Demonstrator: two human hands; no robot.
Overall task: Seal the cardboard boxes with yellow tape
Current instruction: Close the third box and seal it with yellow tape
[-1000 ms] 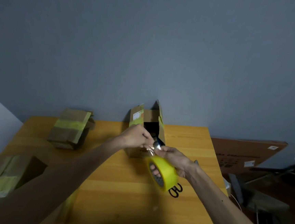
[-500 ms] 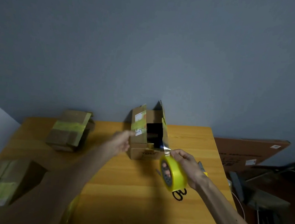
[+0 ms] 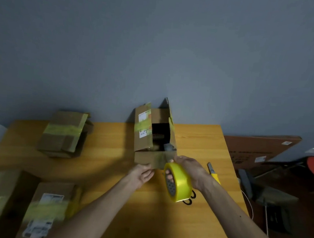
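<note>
Right hand grips yellow tape roll; left hand, fingers loose, touches open box. Next, probably: fold flaps shut.

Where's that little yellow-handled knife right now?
In the head view, the yellow-handled knife lies on the wooden table, toward its right edge, just right of the right hand holding the tape roll.

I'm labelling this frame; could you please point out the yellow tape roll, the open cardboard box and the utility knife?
yellow tape roll [image 3: 182,185]: head view, outer yellow band.
open cardboard box [image 3: 140,145]: head view, raised left flap.
utility knife [image 3: 215,176]: head view, yellow handle.
</note>
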